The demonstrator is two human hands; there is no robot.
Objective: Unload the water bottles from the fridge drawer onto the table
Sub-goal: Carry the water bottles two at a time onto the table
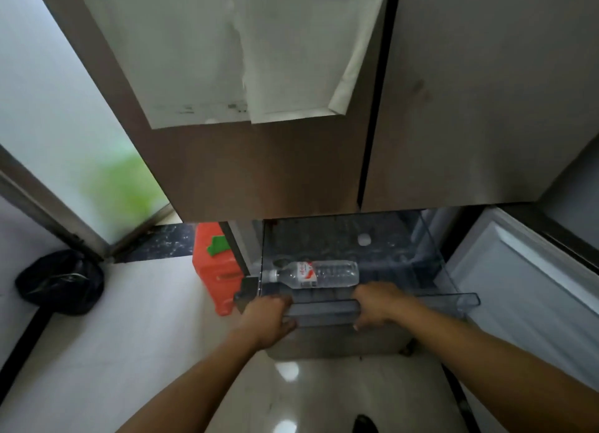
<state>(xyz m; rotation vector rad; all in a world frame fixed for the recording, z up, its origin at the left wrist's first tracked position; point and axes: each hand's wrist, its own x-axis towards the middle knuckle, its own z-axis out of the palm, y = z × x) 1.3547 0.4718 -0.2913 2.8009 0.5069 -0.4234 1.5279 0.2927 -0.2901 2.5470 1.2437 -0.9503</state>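
- Because it sits off by the glass door on the far left, the black bag (60, 282) on the floor has no part in this job.
- Next comes an orange box (215, 267) with a green patch on it. It stands just beside the fridge, on its left side, and is out of the way too.
- Then comes the left hand (267, 319). It is closed around the front edge of the clear drawer (428, 254), near the left corner, with the fingers curled over the lip.
- One water bottle (316, 273) lies on its side in the drawer, close to the front and toward the left. Its cap points left. It lies flat, most likely because the drawer is low. No other bottle shows, but the back of the drawer is dark.
- Further right, the right hand (377, 304) is wrapped over the same front edge, nearer the middle. With a hand on each part of the edge, the drawer should slide straight and not twist.
- Neither hand touches the bottle, so it is not lifted yet. No table is in view.
- On the far right, a white fridge door (525, 290) hangs open, which leaves room for the drawer.
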